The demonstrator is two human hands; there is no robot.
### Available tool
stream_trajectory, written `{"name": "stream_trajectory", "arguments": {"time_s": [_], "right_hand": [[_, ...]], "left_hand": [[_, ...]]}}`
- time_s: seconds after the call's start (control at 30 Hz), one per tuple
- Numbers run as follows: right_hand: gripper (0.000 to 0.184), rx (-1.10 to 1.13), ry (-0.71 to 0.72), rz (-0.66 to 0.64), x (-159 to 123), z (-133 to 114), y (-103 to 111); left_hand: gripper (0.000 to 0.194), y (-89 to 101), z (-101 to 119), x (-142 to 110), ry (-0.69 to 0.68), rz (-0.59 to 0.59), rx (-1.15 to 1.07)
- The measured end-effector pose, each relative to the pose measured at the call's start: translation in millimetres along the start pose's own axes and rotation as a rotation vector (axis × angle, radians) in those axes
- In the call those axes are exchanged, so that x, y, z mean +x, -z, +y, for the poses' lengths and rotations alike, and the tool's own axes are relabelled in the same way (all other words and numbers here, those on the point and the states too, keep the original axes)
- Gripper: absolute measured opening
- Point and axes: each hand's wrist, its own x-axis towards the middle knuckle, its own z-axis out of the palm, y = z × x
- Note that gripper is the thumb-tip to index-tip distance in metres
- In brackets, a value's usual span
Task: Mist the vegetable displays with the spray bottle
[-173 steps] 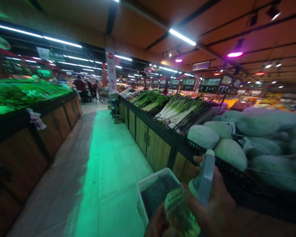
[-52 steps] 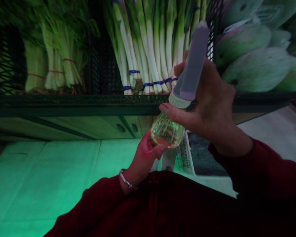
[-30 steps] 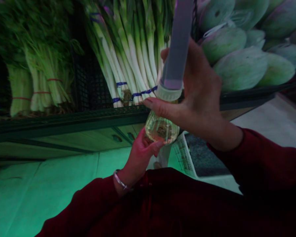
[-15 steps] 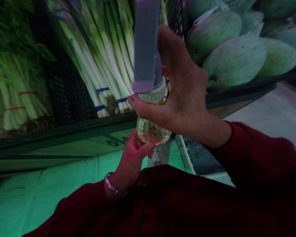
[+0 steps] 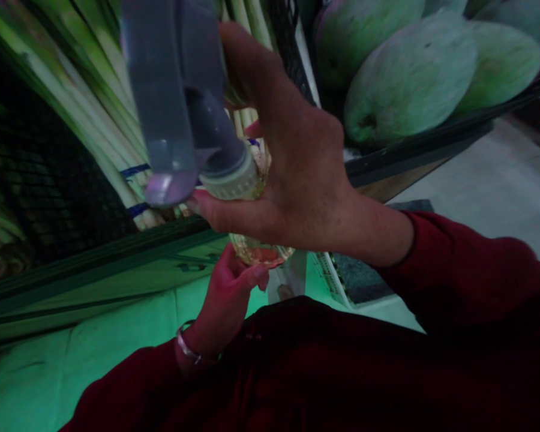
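A clear spray bottle [image 5: 258, 253] with a grey spray head [image 5: 162, 114] and a white ribbed collar [image 5: 229, 180] is held between my two hands. My right hand [image 5: 297, 156] is wrapped around it just below the collar, its thumb reaching under the front of the head. At the base, my left hand [image 5: 227, 294] grips with the thumb in front and fingers behind. The bottle tilts, its head toward the upper left. My right hand hides the bottle's middle.
Spring onions [image 5: 94, 120] with blue bands lie in black crates on a display ledge [image 5: 94, 258]. Large pale green gourds [image 5: 414, 84] fill the bin at right. Below are a dark mat [image 5: 369, 279] and a white plastic basket [image 5: 330, 279].
The spray bottle's head has swung left and come nearer the camera, so the bottle tilts more. My right hand moved left with it; my left hand shifted slightly left, and the view moved.
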Motion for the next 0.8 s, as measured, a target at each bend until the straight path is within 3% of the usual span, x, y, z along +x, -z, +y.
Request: {"name": "stream_trajectory", "arguments": {"time_s": [0.17,0.23,0.3,0.43,0.53,0.67,0.8], "right_hand": [[0.096,-0.041,-0.001,0.022,-3.0,9.7,5.9],[0.088,-0.054,-0.013,0.000,-5.6,9.5,8.8],[0.081,-0.065,-0.038,-0.020,-7.3,9.8,12.1],[0.092,-0.059,-0.056,-0.122,-7.3,17.5,18.3],[0.089,-0.065,-0.028,-0.115,-9.3,24.7,23.4],[0.097,-0.012,0.093,-0.129,-13.0,25.9,35.1],[0.098,-0.031,0.058,-0.208,-6.3,16.5,49.1]], "left_hand": [[0.032,-8.9,0.5,8.1,0.010,-0.045,-0.006],[0.020,-11.9,-0.4,11.0,0.019,-0.076,0.054],[0.021,-14.8,-2.6,13.6,0.032,-0.090,0.116],[0.021,-21.5,-8.0,17.8,0.050,-0.082,0.157],[0.018,-27.0,-10.3,20.0,0.014,-0.069,0.201],[0.038,-32.6,-9.3,18.9,-0.035,-0.034,0.142],[0.059,-32.2,-5.1,10.4,-0.061,-0.034,0.109]]}}
